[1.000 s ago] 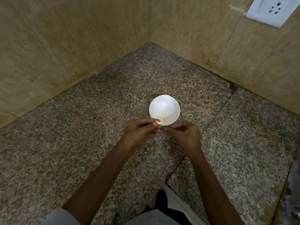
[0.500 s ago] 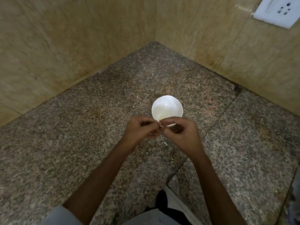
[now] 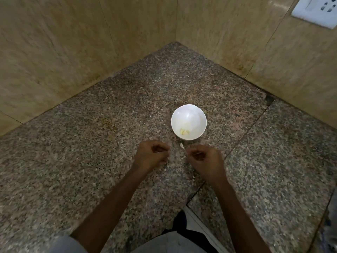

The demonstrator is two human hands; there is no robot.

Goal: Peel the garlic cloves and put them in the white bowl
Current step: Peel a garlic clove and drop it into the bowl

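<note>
Head view: a speckled granite counter [image 3: 91, 161] runs into a corner of tan tiled walls [image 3: 54, 52], with a socket plate [image 3: 317, 10] up on the right. The white bowl [image 3: 198, 114] stands on the stone just beyond the hands, and a few pale yellow garlic cloves [image 3: 184, 132] already lie in its near side.

The left hand [image 3: 152, 155] and right hand [image 3: 205, 159] hover low over the counter, apart, both with fingers [image 3: 162, 149] curled inward. Motion blur means I cannot tell whether either is pinching anything. A small pale scrap [image 3: 182, 146] sits between them, just off the right fingertips. It could be skin or clove, and I cannot tell if it is held or loose.

By my read this is the peeling step. To do it well, pinch the clove firmly in one hand, strip the papery skin with the other, work close to the bowl, and drop only the bare clove in.

Half a second ago the two hands were pressed together, fingertip to fingertip, right at the bowl's near rim. Now they have pulled apart and drawn back, and the bowl's contents are uncovered.
</note>
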